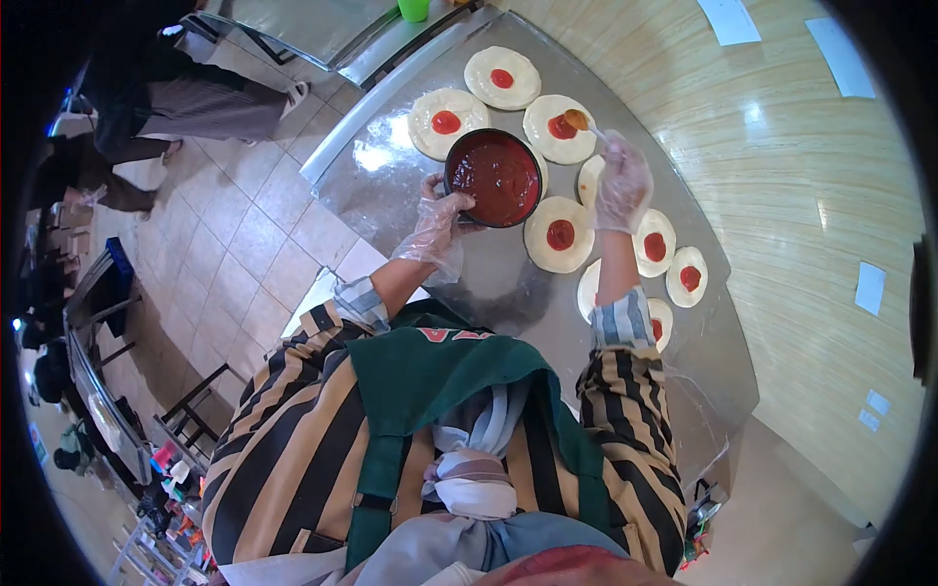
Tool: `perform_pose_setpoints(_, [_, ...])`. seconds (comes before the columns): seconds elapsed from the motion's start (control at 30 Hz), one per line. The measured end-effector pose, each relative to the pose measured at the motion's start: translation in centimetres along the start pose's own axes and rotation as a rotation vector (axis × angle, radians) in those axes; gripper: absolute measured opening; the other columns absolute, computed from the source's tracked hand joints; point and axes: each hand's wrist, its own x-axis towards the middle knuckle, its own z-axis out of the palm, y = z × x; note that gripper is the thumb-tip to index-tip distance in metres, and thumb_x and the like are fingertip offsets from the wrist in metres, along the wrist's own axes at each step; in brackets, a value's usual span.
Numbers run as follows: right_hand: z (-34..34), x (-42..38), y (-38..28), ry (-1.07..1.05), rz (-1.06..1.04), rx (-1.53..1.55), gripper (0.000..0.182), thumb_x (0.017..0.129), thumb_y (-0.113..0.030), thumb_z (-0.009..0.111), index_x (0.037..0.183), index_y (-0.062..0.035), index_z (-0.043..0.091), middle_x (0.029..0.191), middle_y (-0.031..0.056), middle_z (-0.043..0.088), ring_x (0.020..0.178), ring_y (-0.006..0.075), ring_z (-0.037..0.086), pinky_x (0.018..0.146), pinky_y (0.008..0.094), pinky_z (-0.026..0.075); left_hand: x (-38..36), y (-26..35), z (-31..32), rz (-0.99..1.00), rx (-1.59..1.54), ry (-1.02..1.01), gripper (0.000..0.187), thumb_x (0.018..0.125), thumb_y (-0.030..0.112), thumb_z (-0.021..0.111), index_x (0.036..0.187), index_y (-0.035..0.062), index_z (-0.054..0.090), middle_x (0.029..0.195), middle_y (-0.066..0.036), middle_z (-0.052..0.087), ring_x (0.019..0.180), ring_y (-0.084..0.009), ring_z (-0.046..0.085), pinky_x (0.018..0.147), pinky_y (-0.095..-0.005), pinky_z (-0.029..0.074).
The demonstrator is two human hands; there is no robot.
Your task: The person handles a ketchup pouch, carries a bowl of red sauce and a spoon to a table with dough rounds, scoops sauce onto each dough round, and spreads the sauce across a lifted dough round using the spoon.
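Note:
My left hand (437, 223), in a clear plastic glove, grips the rim of a dark round bowl (495, 179) of red sauce, held above the metal table. Also gloved, my right hand (622, 184) is closed on a spoon (580, 120); its sauce-coated bowl end is over a dough round (559, 144) with a red patch on it. Other flat dough rounds lie about, among them one (559, 235) below the bowl and one (501, 78) at the far end, each with sauce in the middle. My right forearm and the bowl partly cover some rounds.
The steel table (498, 293) runs along a pale wall (782, 176) on the right. Another metal table (293, 29) with a green container (414, 10) stands beyond. People (210, 107) stand on the tiled floor at the left, near a stool (200, 405).

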Motion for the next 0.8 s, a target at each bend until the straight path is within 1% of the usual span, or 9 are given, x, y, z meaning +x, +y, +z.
perform_pose_setpoints(0.03, [-0.8, -0.2, -1.2, 0.067, 0.154, 0.198, 0.018, 0.092, -0.02, 0.054, 0.096, -0.0071, 0.066, 0.086, 0.014, 0.065, 0.078, 0.0325, 0.062, 0.071, 0.0376, 0.05, 0.1, 0.0, 0.0, -0.001, -0.003, -0.005, 0.077, 0.069, 0.002, 0.065, 0.127, 0.0153, 0.017, 0.121, -0.019, 0.044, 0.1, -0.0351, 0.058, 0.07, -0.0516, 0.058])
perform_pose_setpoints(0.17, [-4.1, -2.6, -6.1, 0.06, 0.21, 0.439, 0.017, 0.091, -0.018, 0.054, 0.094, -0.0064, 0.066, 0.085, 0.0145, 0.064, 0.079, 0.0325, 0.061, 0.071, 0.037, 0.049, -0.1, -0.2, 0.5, -0.021, 0.013, -0.018, 0.075, 0.068, 0.002, 0.065, 0.126, 0.0157, 0.019, 0.119, -0.019, 0.044, 0.095, -0.0362, 0.06, 0.068, -0.0498, 0.059])
perform_pose_setpoints(0.23, [-5.5, -3.6, -7.1, -0.101, -0.168, 0.115, 0.015, 0.091, -0.015, 0.053, 0.094, -0.0064, 0.066, 0.086, 0.0145, 0.064, 0.079, 0.0322, 0.061, 0.07, 0.0371, 0.049, -0.5, -0.5, 1.2, -0.025, 0.005, -0.041, 0.075, 0.068, 0.003, 0.065, 0.126, 0.0154, 0.019, 0.119, -0.019, 0.044, 0.093, -0.0364, 0.06, 0.067, -0.0487, 0.059])
perform_pose_setpoints(0.33, [-5.6, -5.5, -6.9, -0.185, -0.28, -0.147, 0.015, 0.091, -0.013, 0.053, 0.094, -0.0058, 0.066, 0.085, 0.0149, 0.064, 0.077, 0.0335, 0.061, 0.07, 0.0378, 0.05, -0.9, -0.7, 2.1, -0.031, 0.031, -0.04, 0.075, 0.068, 0.003, 0.065, 0.125, 0.0152, 0.019, 0.119, -0.019, 0.044, 0.093, -0.036, 0.061, 0.065, -0.0464, 0.06])
perform_pose_setpoints(0.4, [-5.2, -7.2, -6.2, -0.196, -0.236, -0.138, 0.015, 0.091, -0.013, 0.053, 0.094, -0.0048, 0.065, 0.083, 0.0134, 0.064, 0.075, 0.0309, 0.063, 0.069, 0.0368, 0.05, -1.5, -1.1, 2.6, 0.003, 0.06, -0.034, 0.075, 0.067, 0.004, 0.066, 0.125, 0.0149, 0.02, 0.118, -0.018, 0.043, 0.092, -0.0353, 0.061, 0.063, -0.0454, 0.06])
perform_pose_setpoints(0.47, [-5.1, -9.6, -4.6, -0.111, 0.231, 0.214, 0.018, 0.092, -0.015, 0.053, 0.097, -0.0029, 0.065, 0.08, 0.0109, 0.065, 0.072, 0.0225, 0.064, 0.068, 0.0319, 0.05, -2.3, -1.8, 3.2, 0.022, 0.053, -0.041, 0.074, 0.066, 0.004, 0.066, 0.124, 0.0149, 0.022, 0.116, -0.017, 0.043, 0.091, -0.0342, 0.062, 0.063, -0.0452, 0.061])
perform_pose_setpoints(0.5, [-4.9, -10.3, -4.8, -0.076, 0.392, 0.384, 0.022, 0.093, -0.017, 0.054, 0.099, 0.0008, 0.066, 0.079, 0.0085, 0.067, 0.07, 0.0141, 0.062, 0.068, 0.0269, 0.051, -2.9, -1.8, 3.5, 0.027, 0.05, -0.038, 0.074, 0.066, 0.004, 0.067, 0.124, 0.0148, 0.022, 0.116, -0.017, 0.044, 0.09, -0.0335, 0.062, 0.063, -0.0449, 0.06])
perform_pose_setpoints(0.6, [-4.5, -11.8, -4.8, 0.029, 0.599, 0.716, 0.024, 0.094, -0.016, 0.053, 0.099, 0.0036, 0.066, 0.08, 0.0081, 0.067, 0.069, 0.0115, 0.061, 0.069, 0.0253, 0.051, -3.7, -2.4, 2.9, 0.015, 0.043, -0.03, 0.073, 0.066, 0.004, 0.067, 0.123, 0.0146, 0.023, 0.114, -0.016, 0.045, 0.088, -0.0324, 0.062, 0.062, -0.045, 0.06])
perform_pose_setpoints(0.8, [-5.7, -12.7, -5.5, 0.134, 0.625, 0.835, 0.023, 0.094, -0.012, 0.051, 0.099, 0.0057, 0.065, 0.079, 0.0096, 0.065, 0.067, 0.0118, 0.06, 0.065, 0.025, 0.051, -5.2, -2.7, 2.2, -0.01, 0.052, -0.02, 0.072, 0.066, 0.002, 0.066, 0.122, 0.0148, 0.023, 0.112, -0.015, 0.046, 0.088, -0.0323, 0.061, 0.061, -0.0458, 0.06])
